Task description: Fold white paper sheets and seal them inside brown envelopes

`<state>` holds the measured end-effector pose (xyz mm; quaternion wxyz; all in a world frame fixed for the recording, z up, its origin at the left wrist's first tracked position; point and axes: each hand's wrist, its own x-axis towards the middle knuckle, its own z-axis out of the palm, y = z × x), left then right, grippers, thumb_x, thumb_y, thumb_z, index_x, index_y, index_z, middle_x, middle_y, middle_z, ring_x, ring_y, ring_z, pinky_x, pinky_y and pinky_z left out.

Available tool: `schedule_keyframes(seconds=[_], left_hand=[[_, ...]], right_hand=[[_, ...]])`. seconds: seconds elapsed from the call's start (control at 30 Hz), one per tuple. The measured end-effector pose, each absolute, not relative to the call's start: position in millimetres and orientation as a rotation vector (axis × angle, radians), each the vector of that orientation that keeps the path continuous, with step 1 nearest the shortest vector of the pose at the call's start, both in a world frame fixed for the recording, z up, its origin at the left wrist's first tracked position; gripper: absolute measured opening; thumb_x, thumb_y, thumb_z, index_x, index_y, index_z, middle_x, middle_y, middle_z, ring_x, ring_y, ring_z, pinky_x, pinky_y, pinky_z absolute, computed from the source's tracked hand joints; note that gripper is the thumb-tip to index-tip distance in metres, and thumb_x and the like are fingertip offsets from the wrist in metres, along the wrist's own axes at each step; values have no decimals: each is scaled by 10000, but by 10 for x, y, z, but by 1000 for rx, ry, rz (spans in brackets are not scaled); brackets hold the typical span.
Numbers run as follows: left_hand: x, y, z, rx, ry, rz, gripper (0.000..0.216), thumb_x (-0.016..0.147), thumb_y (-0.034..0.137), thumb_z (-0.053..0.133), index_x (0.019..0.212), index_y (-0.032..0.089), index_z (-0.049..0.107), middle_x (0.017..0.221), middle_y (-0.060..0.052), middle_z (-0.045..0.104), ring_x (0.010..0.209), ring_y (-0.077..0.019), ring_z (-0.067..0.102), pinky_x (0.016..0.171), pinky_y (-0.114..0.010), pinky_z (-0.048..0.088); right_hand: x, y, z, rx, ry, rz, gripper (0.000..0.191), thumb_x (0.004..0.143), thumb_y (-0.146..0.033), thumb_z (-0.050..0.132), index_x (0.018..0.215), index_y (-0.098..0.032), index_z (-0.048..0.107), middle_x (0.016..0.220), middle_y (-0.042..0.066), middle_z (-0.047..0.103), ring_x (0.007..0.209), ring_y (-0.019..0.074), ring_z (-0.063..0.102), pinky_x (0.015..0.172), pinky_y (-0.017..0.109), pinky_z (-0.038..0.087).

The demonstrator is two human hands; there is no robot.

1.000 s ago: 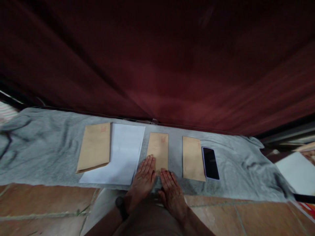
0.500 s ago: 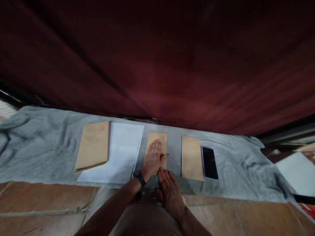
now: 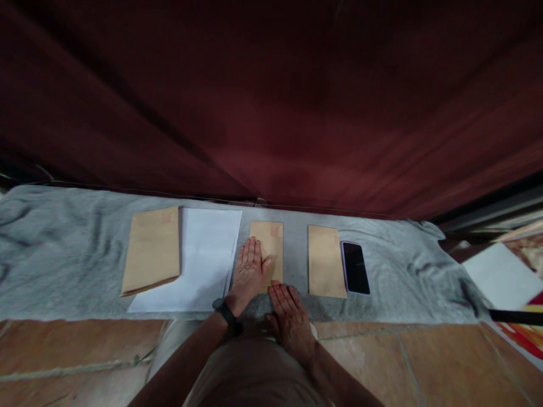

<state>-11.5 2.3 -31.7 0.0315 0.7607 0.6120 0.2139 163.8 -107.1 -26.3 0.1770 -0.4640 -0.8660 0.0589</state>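
A brown paper envelope with a red stamp-like print lies upright in front of me on a grey cloth. My left hand, a dark watch on its wrist, rests flat over the envelope's left side with fingers stretched out. Flat near the envelope's lower right corner lies my right hand, its fingers extended and the fingertips touching or just beside that corner. Neither hand grips anything. To the right is another brown envelope, with a phone in a light purple case beside it.
On the left, a stack of larger brown envelopes partly covers white paper sheets. The grey cloth covers the long surface. A dark red curtain-like sheet rises behind it. Tiled floor shows below.
My left hand has slid left across the envelope, uncovering its red print and right side. My right hand stays near the lower corner. The view has shifted slightly.
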Motion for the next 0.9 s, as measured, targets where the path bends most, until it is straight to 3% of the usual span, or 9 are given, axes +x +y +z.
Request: schedule_keyframes(seconds=[0.23,0.57,0.7,0.9], left_hand=[[-197,-688,-250,2593,1613,462,627,1043,380,377,1611,141,261,1640,-119,355,1545,-255,269,1267,-484,241],[-423,-838,-343,2569,1681,542,729,1024,476,423,1613,99,217,1626,-200,354,1526,-302,310,1216,-490,334],[-432,-855,-367,2575,1677,548,713,1030,475,404,1607,92,232,1628,-214,342,1529,-312,301,1213,-505,331],[-437,-853,-375,2544,1653,586,684,1028,468,405,1586,89,286,1610,-226,372,1519,-326,320,1205,-522,339]], right_hand=[[1645,-1094,-280,-1367,-2428,158,619,1031,-298,475,1587,-86,303,1599,142,419,1514,254,338,1262,491,288],[1725,-1137,-234,-1485,-2388,185,680,1046,-363,426,1612,-57,205,1627,191,348,1535,273,287,1243,505,322],[1684,-1142,-187,-1489,-2367,191,662,1047,-348,422,1602,-43,230,1623,197,354,1535,272,285,1240,505,329],[1611,-1072,-122,-1267,-2495,288,577,1043,-338,465,1573,-140,352,1606,108,419,1500,223,359,1249,465,325]])
